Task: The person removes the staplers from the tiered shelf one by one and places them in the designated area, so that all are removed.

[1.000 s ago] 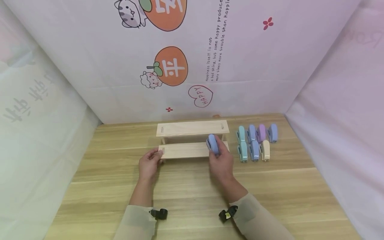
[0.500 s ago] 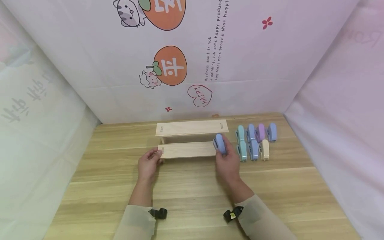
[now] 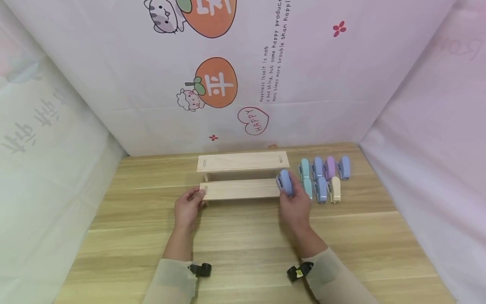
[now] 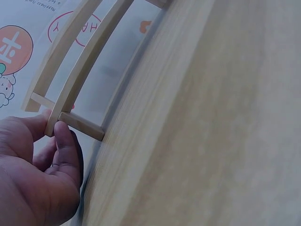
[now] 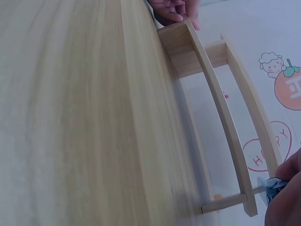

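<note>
A two-tier wooden shelf (image 3: pixel 239 189) stands at the back of the table, its rear tier higher than the front one. At its left end, my left hand (image 3: pixel 187 207) pinches the front board; in the left wrist view the thumb and fingers (image 4: pixel 66 146) lie on either side of the board's end. My right hand (image 3: pixel 297 207) holds a small blue stapler (image 3: pixel 284 183), upright at the right end of the front board, which it partly hides. Only a sliver of this stapler (image 5: pixel 275 187) shows in the right wrist view, beside the thumb.
Right of the shelf, several small staplers stand in two rows, among them a purple one (image 3: pixel 329 167), a cream one (image 3: pixel 335 189) and a teal one (image 3: pixel 304 169). A printed cloth (image 3: pixel 311 84) rises behind the table (image 3: pixel 243 245), with white cloth at both sides.
My right hand has moved rightward along the front board with the blue stapler, to the board's right end, now overlapping the nearest teal stapler. The left hand stays at the left end.
</note>
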`<action>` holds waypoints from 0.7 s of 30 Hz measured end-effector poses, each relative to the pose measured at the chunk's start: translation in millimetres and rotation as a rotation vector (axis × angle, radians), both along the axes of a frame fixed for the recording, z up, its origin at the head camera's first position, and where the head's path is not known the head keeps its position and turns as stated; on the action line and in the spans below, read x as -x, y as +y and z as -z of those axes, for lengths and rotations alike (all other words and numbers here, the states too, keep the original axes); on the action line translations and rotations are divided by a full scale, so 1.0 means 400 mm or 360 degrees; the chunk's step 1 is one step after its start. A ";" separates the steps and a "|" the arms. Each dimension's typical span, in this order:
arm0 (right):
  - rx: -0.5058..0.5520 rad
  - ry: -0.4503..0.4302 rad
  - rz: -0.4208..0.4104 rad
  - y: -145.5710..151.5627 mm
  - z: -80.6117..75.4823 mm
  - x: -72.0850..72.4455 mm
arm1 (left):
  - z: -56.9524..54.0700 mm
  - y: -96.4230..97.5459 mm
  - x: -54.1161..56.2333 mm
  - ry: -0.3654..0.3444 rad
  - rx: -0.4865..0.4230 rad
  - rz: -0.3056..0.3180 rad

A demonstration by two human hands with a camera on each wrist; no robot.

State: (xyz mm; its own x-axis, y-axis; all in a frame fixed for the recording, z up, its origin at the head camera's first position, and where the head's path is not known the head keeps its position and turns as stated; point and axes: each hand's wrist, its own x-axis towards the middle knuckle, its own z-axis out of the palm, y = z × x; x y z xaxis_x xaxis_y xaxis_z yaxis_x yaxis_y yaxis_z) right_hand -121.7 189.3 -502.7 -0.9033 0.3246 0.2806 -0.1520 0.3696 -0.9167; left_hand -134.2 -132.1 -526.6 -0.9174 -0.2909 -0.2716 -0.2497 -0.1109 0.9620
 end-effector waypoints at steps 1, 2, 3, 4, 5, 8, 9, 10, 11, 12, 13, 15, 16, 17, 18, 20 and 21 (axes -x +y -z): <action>0.0003 0.0006 0.0012 0.003 -0.001 0.000 | 0.000 0.000 0.000 -0.0001 0.0000 0.0002; 0.0009 -0.0003 0.0022 0.006 -0.002 0.000 | -0.001 0.000 0.000 -0.0001 0.0002 0.0000; 0.0014 -0.0006 0.0030 0.009 -0.004 0.000 | -0.001 -0.001 -0.001 -0.0001 0.0005 0.0000; 0.0014 -0.0009 0.0037 0.013 -0.005 -0.001 | 0.000 -0.001 0.000 0.0000 0.0008 -0.0002; 0.0022 -0.0010 0.0043 0.016 -0.007 -0.001 | 0.001 -0.002 -0.001 0.0001 0.0010 -0.0004; 0.0035 -0.0018 0.0065 0.027 -0.010 -0.003 | 0.003 -0.003 0.001 -0.0017 0.0019 0.0005; 0.0034 -0.0022 0.0074 0.031 -0.010 -0.004 | 0.004 -0.004 0.002 -0.0019 0.0018 0.0008; 0.0025 -0.0027 0.0085 0.035 -0.008 -0.004 | 0.004 -0.003 0.002 -0.0021 0.0014 0.0008; 0.0029 -0.0035 0.0095 0.039 -0.007 -0.004 | 0.004 -0.003 0.002 -0.0022 0.0009 0.0006; 0.0031 -0.0053 0.0102 0.044 -0.004 -0.004 | 0.004 -0.002 0.003 -0.0022 0.0005 0.0006; 0.0021 -0.0050 0.0108 0.049 -0.001 -0.004 | 0.002 -0.001 0.002 -0.0013 0.0000 0.0001; 0.0013 -0.0063 0.0122 0.059 0.002 -0.003 | 0.003 0.000 0.002 -0.0008 -0.0002 -0.0008; 0.0011 -0.0064 0.0125 0.063 0.003 -0.003 | 0.003 0.001 0.003 -0.0007 -0.0003 -0.0012; 0.0026 -0.0069 0.0123 0.068 0.003 -0.004 | 0.002 0.002 0.003 -0.0006 -0.0003 -0.0014; 0.0031 -0.0071 0.0122 0.072 0.001 -0.005 | 0.003 0.003 0.003 -0.0008 0.0001 -0.0015; 0.0037 -0.0070 0.0132 0.081 -0.001 -0.007 | 0.003 0.004 0.005 -0.0011 0.0008 -0.0016; 0.0053 -0.0074 0.0134 0.085 -0.002 -0.008 | 0.003 0.005 0.006 -0.0010 0.0007 -0.0018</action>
State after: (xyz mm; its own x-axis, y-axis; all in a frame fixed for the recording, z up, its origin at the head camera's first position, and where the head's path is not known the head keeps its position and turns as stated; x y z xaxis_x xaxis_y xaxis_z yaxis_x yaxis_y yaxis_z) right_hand -118.4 223.4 -501.9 -0.8841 0.4085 0.2268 -0.0785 0.3487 -0.9340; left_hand -136.5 -130.2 -527.8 -0.9123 -0.3023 -0.2762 -0.2546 -0.1095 0.9608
